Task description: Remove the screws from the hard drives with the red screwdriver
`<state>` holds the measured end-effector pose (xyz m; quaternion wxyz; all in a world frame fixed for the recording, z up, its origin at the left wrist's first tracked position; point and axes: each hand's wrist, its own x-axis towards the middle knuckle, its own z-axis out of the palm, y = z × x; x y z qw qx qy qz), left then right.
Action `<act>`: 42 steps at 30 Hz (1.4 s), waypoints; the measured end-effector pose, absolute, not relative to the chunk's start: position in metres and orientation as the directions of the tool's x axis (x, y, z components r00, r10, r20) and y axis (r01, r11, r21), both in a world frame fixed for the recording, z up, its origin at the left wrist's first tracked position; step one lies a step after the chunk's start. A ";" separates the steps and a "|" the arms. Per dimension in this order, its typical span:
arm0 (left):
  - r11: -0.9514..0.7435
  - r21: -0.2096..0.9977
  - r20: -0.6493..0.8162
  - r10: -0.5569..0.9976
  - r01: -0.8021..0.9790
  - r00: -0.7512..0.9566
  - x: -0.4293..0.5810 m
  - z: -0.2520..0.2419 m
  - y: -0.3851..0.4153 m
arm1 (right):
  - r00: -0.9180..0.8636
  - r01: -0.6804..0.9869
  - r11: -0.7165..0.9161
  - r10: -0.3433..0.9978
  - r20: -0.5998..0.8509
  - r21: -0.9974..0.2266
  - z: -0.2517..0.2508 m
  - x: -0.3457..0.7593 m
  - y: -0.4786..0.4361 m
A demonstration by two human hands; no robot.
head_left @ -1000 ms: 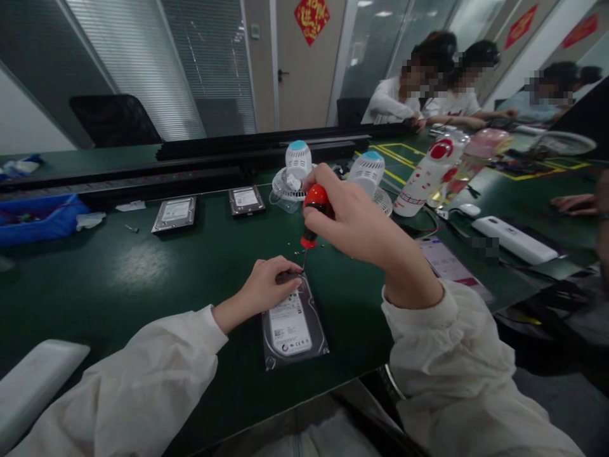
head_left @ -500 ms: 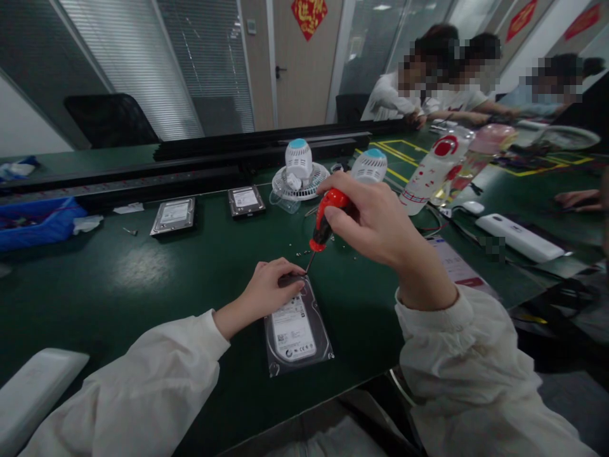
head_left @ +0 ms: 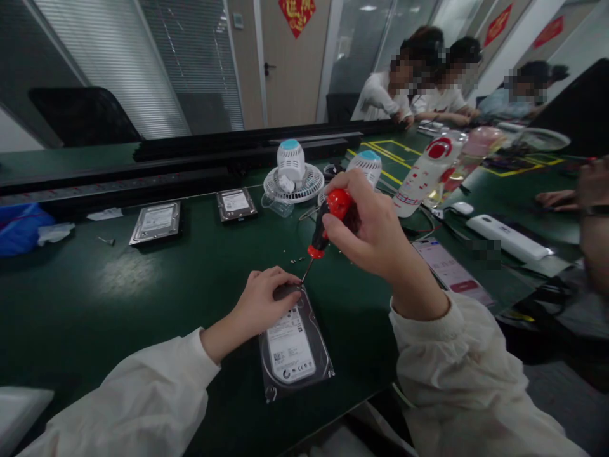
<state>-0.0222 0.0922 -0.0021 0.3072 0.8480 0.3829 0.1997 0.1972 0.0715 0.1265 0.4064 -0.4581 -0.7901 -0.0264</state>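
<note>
A hard drive (head_left: 292, 346) with a white label lies flat on the green table, near its front edge. My left hand (head_left: 261, 301) rests over the drive's top left part, thumb on the cover and fingers by the far edge, gripping it. Wrapped round the handle of a red and black screwdriver (head_left: 318, 241) is my right hand (head_left: 368, 231). The screwdriver leans, its tip at the drive's far right corner, close to my left fingertips. Several small screws (head_left: 297, 260) lie just beyond the drive.
Two more hard drives (head_left: 156, 223) lie further back, left of a white fan (head_left: 292, 171). Bottles (head_left: 423, 174), a phone (head_left: 451, 270) and a white power strip (head_left: 509, 237) are at the right. A blue bag (head_left: 23, 228) is far left. People sit beyond; another person's hand shows at right.
The view has shifted slightly, so the table items appear further left. Both hands keep their hold, and the screwdriver tip stays at the same corner. Another person's forearm shows more at the right.
</note>
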 end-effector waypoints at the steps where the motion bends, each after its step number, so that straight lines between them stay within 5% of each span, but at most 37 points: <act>1: -0.515 0.675 0.101 0.774 0.528 0.625 -0.022 -0.002 0.092 | -0.248 0.745 0.582 0.696 0.674 -0.327 0.127 0.197 0.071; 13: -0.508 0.678 0.084 0.771 0.531 0.631 -0.022 -0.004 0.092 | -0.367 0.760 0.620 0.656 0.660 -0.194 0.135 0.213 0.075; 20: -0.518 0.675 0.104 0.772 0.525 0.628 -0.022 -0.001 0.091 | -0.350 0.732 0.654 0.602 0.718 -0.192 0.125 0.212 0.076; 27: -0.536 0.664 0.123 0.766 0.521 0.631 -0.025 -0.006 0.093 | -0.299 0.625 0.711 0.599 0.743 -0.322 0.114 0.212 0.079; 35: -0.532 0.666 0.121 0.768 0.523 0.628 -0.024 -0.007 0.093 | -0.212 0.676 0.674 0.564 0.798 -0.296 0.115 0.210 0.080; 42: -0.544 0.663 0.132 0.762 0.515 0.634 -0.024 -0.007 0.093 | -0.312 0.693 0.683 0.571 0.759 -0.229 0.118 0.213 0.078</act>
